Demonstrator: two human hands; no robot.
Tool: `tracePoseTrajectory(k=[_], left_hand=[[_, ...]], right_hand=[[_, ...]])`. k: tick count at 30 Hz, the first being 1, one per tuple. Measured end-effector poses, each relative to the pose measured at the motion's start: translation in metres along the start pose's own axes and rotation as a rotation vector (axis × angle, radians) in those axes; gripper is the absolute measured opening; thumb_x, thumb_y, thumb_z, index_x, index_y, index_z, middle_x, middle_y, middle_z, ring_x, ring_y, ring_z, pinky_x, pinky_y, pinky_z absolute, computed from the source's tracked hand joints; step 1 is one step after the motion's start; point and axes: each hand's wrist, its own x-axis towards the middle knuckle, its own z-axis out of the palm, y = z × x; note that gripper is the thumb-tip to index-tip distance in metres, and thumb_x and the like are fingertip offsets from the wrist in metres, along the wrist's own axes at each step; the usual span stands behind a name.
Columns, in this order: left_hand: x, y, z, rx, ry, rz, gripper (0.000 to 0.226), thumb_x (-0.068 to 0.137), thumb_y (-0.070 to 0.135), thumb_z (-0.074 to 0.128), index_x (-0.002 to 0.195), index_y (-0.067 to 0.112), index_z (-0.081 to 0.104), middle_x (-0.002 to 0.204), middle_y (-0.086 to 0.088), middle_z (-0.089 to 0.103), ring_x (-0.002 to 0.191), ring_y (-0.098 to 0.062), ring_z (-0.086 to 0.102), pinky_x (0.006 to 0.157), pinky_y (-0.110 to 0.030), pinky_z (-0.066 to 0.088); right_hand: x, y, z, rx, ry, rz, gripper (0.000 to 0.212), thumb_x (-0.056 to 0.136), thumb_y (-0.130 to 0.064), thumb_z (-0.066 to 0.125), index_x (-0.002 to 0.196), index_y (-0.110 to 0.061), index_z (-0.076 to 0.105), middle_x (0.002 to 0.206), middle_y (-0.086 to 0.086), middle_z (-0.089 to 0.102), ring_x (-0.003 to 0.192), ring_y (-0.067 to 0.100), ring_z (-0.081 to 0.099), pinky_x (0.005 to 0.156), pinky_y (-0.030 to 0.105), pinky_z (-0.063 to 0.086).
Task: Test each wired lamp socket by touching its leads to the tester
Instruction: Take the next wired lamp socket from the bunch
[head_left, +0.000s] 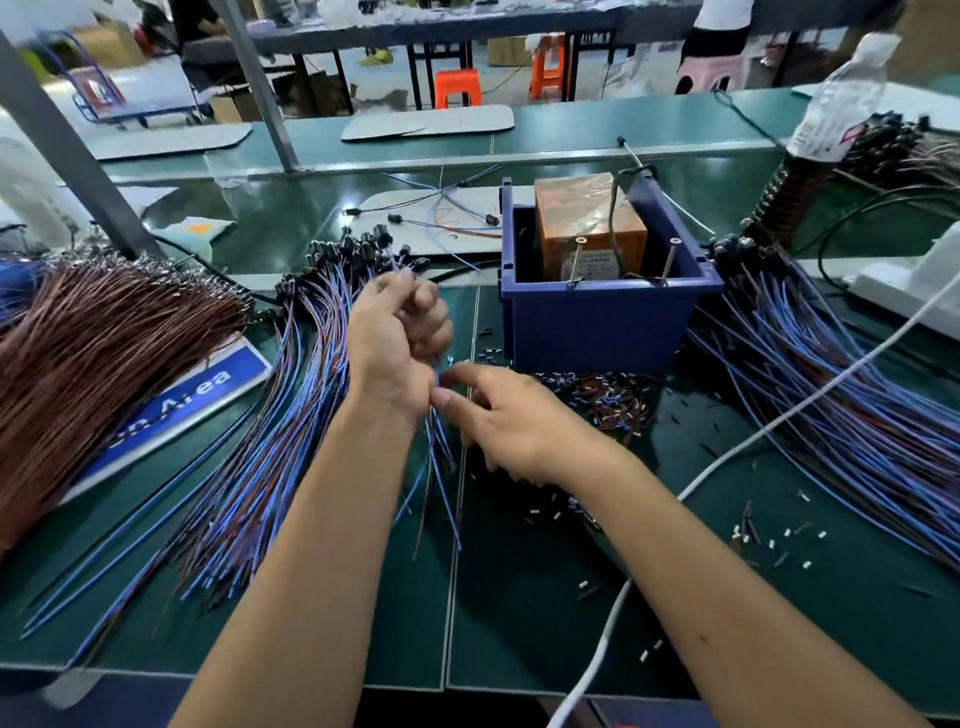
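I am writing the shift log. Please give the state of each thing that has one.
left hand: raised, gripping a few wired sockets
right hand: pinching their leads
blue bin: upright, open, holding the tester
tester: untouched
water bottle: upright

right hand (498, 415) fingers motion-blurred, tester (589, 228) label unreadable, bottle (841, 98) top blurred

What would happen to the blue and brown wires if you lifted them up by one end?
They would probably flop and dangle: the wires gripped in the left hand already hang loosely downward. They look thin, so likely light. They may tangle too, since the pile on the table lies crossed and bunched.
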Motion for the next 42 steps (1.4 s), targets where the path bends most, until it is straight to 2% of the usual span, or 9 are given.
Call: tracePoseTrajectory(k=[3,7,11,14,22,28,34,39,42], left_hand=[[-0.001,0.004,-0.006,-0.398,-0.139,-0.198,0.034,0.098,0.011,0.046,0.064,0.013,0.046,0.063,0.004,0.041,0.044,-0.006,0.027,0.037,-0.017,0.021],[-0.001,0.015,-0.015,-0.742,-0.179,-0.198,0.023,0.097,0.008,0.049,0.074,0.010,0.047,0.074,0.000,0.043,0.054,-0.010,0.029,0.047,-0.017,0.021],[-0.002,0.022,-0.016,-0.780,-0.163,-0.143,0.029,0.106,0.016,0.042,0.080,0.007,0.049,0.079,-0.004,0.046,0.063,-0.012,0.032,0.059,-0.019,0.026],[-0.004,0.029,-0.014,-0.723,-0.177,-0.077,0.033,0.109,0.022,0.037,0.080,0.010,0.046,0.082,-0.006,0.047,0.068,-0.014,0.034,0.065,-0.021,0.030],[-0.007,0.062,0.002,-0.593,-0.173,0.010,0.042,0.114,0.028,0.030,0.080,0.011,0.049,0.082,-0.012,0.057,0.070,-0.020,0.051,0.070,-0.025,0.045],[-0.006,0.073,0.037,-0.330,-0.082,0.062,0.038,0.113,0.031,0.031,0.081,0.017,0.046,0.071,-0.001,0.050,0.060,-0.013,0.045,0.060,-0.022,0.040],[-0.009,0.099,0.010,-0.064,-0.070,0.243,0.036,0.113,0.029,0.029,0.081,0.023,0.044,0.058,0.008,0.026,0.049,-0.008,0.016,0.042,-0.021,0.014],[-0.030,0.054,0.017,0.526,-0.243,0.477,0.033,0.110,0.026,0.041,0.082,0.019,0.058,0.053,0.005,0.035,0.045,-0.010,0.023,0.043,-0.023,0.017],[-0.045,0.006,0.042,1.090,-0.505,0.767,0.027,0.107,0.020,0.047,0.092,0.020,0.070,0.072,0.002,0.064,0.059,-0.006,0.055,0.053,-0.025,0.042]], right_hand=[[0.001,0.000,0.002,0.118,0.001,-0.002,0.030,0.105,-0.050,0.052,0.125,-0.032,0.066,0.082,0.002,0.067,0.058,0.009,0.053,0.059,0.026,0.043],[0.000,-0.002,0.008,0.355,0.028,-0.003,0.029,0.107,-0.037,0.058,0.082,-0.033,0.072,0.054,-0.017,0.051,0.048,-0.001,0.043,0.045,0.010,0.032],[0.000,-0.015,0.017,0.639,-0.048,0.048,0.023,0.106,-0.034,0.060,0.098,-0.014,0.071,0.086,-0.006,0.069,0.072,0.008,0.055,0.051,0.020,0.041],[-0.002,-0.023,0.020,0.625,-0.085,0.029,0.018,0.106,-0.025,0.060,0.096,-0.012,0.068,0.077,-0.012,0.070,0.073,0.009,0.059,0.059,0.022,0.043],[-0.007,-0.042,0.002,0.811,-0.141,-0.055,0.017,0.112,-0.023,0.046,0.097,-0.016,0.051,0.091,0.008,0.075,0.076,0.018,0.068,0.072,0.029,0.051],[-0.009,-0.041,-0.005,0.876,-0.160,-0.100,0.035,0.113,-0.024,0.044,0.084,-0.011,0.059,0.079,0.005,0.062,0.071,0.020,0.057,0.073,0.035,0.054],[-0.022,0.000,-0.048,0.650,0.034,-0.073,0.023,0.110,-0.020,0.052,0.093,-0.009,0.062,0.058,-0.003,0.047,0.045,0.011,0.035,0.044,0.024,0.034],[-0.052,0.046,-0.080,0.509,0.146,-0.041,0.016,0.100,-0.017,0.070,0.086,-0.008,0.072,0.060,0.003,0.059,0.047,0.011,0.043,0.044,0.019,0.035],[-0.065,0.062,-0.094,0.408,0.223,-0.072,0.015,0.096,-0.019,0.074,0.084,-0.010,0.075,0.064,0.004,0.067,0.055,0.013,0.055,0.051,0.019,0.044]])
